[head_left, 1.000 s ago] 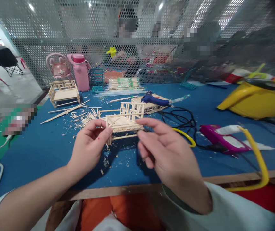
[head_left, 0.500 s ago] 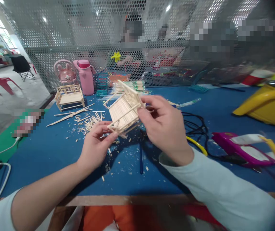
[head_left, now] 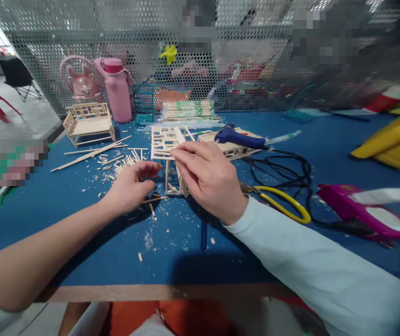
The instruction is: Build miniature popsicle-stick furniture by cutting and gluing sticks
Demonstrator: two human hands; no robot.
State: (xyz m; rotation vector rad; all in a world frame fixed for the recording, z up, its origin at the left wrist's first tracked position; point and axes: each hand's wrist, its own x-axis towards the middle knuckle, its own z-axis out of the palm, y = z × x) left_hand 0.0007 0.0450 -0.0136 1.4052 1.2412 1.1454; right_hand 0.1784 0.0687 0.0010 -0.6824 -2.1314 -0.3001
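Observation:
A small frame of pale wooden sticks (head_left: 167, 144) stands over the blue table in front of me, its lattice side turned toward me. My right hand (head_left: 210, 179) has its fingers closed on the frame's right part. Just left of the frame is my left hand (head_left: 133, 184), fingers apart and curved, holding nothing. Short cut sticks (head_left: 130, 161) lie behind my left hand, with longer sticks (head_left: 91, 154) to their left. A finished-looking miniature wooden bench (head_left: 90, 126) is at the back left. Behind my right hand, a blue glue gun (head_left: 238, 138) rests on another wooden piece (head_left: 217, 140).
A pink bottle (head_left: 118, 95) and wrapped sticks (head_left: 188, 109) stand or lie by the mesh screen. Yellow-handled pliers (head_left: 287, 203), black cable (head_left: 277, 163) and a purple tool (head_left: 364, 212) are at the right. A blue rod (head_left: 203, 233) lies near the front.
The wooden frame has been turned and lowered toward the table. My left hand has let go of it and moved slightly left. The glue gun now shows behind my right hand.

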